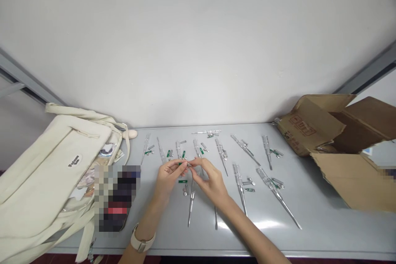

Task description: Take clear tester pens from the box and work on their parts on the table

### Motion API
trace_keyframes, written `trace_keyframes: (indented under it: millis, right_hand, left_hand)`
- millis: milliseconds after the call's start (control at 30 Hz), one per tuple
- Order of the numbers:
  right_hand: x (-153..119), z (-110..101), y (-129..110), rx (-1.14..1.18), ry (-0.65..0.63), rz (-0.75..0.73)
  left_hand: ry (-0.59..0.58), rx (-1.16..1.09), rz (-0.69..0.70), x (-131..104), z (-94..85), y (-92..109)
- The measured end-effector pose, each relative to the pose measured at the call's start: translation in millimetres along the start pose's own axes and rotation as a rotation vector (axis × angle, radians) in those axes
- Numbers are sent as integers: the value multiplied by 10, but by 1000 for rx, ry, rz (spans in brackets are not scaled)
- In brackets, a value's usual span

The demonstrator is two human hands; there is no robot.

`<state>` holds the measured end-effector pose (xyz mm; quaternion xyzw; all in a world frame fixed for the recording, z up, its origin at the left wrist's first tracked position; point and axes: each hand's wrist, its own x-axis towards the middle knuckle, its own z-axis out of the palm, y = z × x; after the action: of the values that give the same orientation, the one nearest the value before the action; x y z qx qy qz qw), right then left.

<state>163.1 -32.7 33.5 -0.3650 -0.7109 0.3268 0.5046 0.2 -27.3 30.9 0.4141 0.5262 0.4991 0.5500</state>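
My left hand (168, 176) is closed on a small green circuit board (180, 164) above the middle of the table. Its fingertips meet those of my right hand (210, 180), which pinches at a tiny silvery part (189, 165) by the board's end; that part is too small to name. Below my hands lie a clear-handled tester screwdriver (192, 202), another green board (182, 181) and small metal pieces (186, 191). My right wrist partly covers another screwdriver (216, 218). To the right are two more, a screwdriver (239, 179) and a longer screwdriver (278, 194).
Several more screwdrivers with boards and metal parts lie in a row along the back of the grey table (309, 239). An open cardboard box (300, 128) stands at right. A cream bag (55, 165) and a blurred-out dark object (119, 198) lie at left. Behind rises a wall (198, 49).
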Motion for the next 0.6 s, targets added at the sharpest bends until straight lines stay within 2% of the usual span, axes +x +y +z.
trace_keyframes:
  millis: [367,600]
  right_hand:
    - [-4,9,44,-37,-5,-91]
    - [-53,46,71,-134,65,-220]
  left_hand:
    - [-24,-8,-37,-17,0,3]
    - [-130,-163,-135,-35,4,25]
